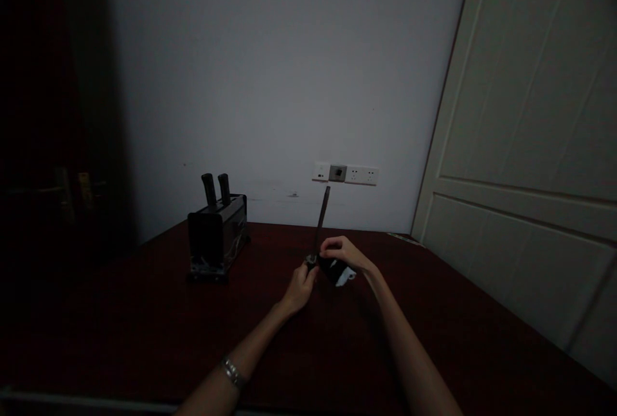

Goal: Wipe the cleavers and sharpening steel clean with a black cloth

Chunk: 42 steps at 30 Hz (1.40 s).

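My left hand (299, 289) is closed around the dark handle of a knife (322, 218). The narrow blade points up and away from me, leaning slightly to the right. Close beside the lower end of the blade, my right hand (343, 251) has its thumb and fingers curled together on a black cloth (331, 269). White shows at the cloth's lower right side, where it hangs below the hand. In the dim light I cannot tell whether the cloth touches the blade.
A black knife block (216, 236) with two upright dark handles stands on the left of the dark red table (308, 352). Wall sockets (346, 173) sit just behind the table. A pale panelled door (525, 236) borders the right side.
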Motion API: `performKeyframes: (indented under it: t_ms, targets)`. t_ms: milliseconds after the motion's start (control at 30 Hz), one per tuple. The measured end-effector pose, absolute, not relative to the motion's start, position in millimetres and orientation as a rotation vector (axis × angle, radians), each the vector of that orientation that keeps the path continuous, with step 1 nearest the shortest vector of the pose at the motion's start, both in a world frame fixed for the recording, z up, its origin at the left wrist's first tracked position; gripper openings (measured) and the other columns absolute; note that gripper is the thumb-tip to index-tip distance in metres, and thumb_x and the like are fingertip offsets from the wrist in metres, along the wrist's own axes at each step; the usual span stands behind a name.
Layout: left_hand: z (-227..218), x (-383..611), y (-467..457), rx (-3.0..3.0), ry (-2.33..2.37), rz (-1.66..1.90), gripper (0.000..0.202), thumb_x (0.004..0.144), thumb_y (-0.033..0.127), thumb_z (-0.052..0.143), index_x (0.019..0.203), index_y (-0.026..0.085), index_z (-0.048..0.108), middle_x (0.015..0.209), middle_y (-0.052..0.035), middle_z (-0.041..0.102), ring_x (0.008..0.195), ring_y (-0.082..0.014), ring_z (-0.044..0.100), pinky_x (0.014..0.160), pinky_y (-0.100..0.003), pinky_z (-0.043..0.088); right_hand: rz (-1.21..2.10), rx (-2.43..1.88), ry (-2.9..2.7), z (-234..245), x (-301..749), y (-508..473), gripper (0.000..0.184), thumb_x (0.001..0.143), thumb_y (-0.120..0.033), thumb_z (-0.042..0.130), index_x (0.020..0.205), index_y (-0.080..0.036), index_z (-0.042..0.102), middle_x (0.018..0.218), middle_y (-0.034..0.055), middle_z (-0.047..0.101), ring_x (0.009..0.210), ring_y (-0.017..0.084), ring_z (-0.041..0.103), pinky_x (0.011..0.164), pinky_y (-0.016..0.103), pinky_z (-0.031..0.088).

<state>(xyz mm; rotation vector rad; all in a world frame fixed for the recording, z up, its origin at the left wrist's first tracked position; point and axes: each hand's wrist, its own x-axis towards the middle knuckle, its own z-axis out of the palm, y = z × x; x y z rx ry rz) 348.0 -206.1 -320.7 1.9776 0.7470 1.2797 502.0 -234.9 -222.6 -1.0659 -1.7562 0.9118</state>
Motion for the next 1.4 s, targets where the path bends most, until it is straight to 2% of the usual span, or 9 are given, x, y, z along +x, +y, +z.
performKeyframes:
  t_ms: [267,500,700,833,1000,1233,1400]
  targets:
    - [-315.8,345.8,-211.1,1.997,0.762,1.286,0.03,0.084,0.037,0.036,0.075,0.013,0.051,0.062,0.0005,0.05,0.057,-0.0107,0.044,0.055,-0.022,0.034,0.876,-1.127,-1.869,-212.9,494.8,-232.8,0.013,0.057,-0.024,0.066,0.063,-0.014,0.061,0.057,-0.0024,0.057,0.055,0.011,0.051,0.056,0.022,0.04]
    - [-309.2,345.6,-218.4,2.112,0.661,1.314,0.024,0.084,0.031,0.04,0.086,0.012,0.056,0.079,-0.005,0.059,0.073,-0.0151,0.052,0.07,-0.026,0.04,0.745,-1.183,-1.94,-192.8,496.3,-243.4,0.01,0.058,-0.017,0.06,0.066,-0.012,0.064,0.062,0.0006,0.062,0.058,0.012,0.054,0.056,0.022,0.042]
    - [-310.2,346.8,-217.5,2.091,0.667,1.345,0.024,0.084,0.03,0.04,0.086,0.013,0.055,0.083,-0.0061,0.06,0.076,-0.0162,0.053,0.072,-0.026,0.04,0.707,-1.24,-2.059,-186.1,494.9,-248.6,0.011,0.058,-0.02,0.061,0.064,-0.012,0.065,0.057,-0.0006,0.061,0.053,0.01,0.051,0.05,0.02,0.039]
    - [-306.9,348.1,-224.9,2.135,0.633,1.304,0.023,0.084,0.03,0.039,0.084,0.012,0.054,0.078,-0.0052,0.058,0.072,-0.0148,0.052,0.069,-0.026,0.04,0.627,-1.281,-2.032,-190.0,492.9,-238.5,0.009,0.057,-0.015,0.059,0.063,-0.011,0.064,0.055,-0.0009,0.059,0.052,0.01,0.051,0.049,0.02,0.039]
    - [-304.9,351.4,-233.0,2.154,0.594,1.279,0.023,0.085,0.031,0.038,0.081,0.013,0.052,0.077,-0.0038,0.056,0.071,-0.0137,0.049,0.068,-0.025,0.038,0.613,-1.272,-1.97,-180.3,503.2,-237.2,0.012,0.059,-0.021,0.06,0.065,-0.011,0.064,0.058,0.0003,0.061,0.054,0.011,0.053,0.051,0.021,0.041]
    - [-308.0,350.9,-225.6,2.024,0.724,1.33,0.03,0.082,0.038,0.038,0.065,0.015,0.046,0.059,0.0009,0.046,0.055,-0.0106,0.042,0.055,-0.023,0.034,0.692,-1.245,-2.107,-171.9,498.1,-260.0,0.008,0.059,-0.019,0.06,0.062,-0.013,0.065,0.056,-0.0008,0.06,0.052,0.01,0.051,0.049,0.019,0.039]
    - [-307.7,350.0,-225.1,2.018,0.705,1.339,0.03,0.082,0.039,0.039,0.066,0.015,0.048,0.059,0.0012,0.046,0.056,-0.01,0.04,0.054,-0.022,0.034,0.672,-1.262,-2.148,-176.9,488.1,-254.6,0.01,0.057,-0.016,0.06,0.065,-0.013,0.066,0.054,-0.002,0.058,0.05,0.009,0.049,0.046,0.018,0.037]
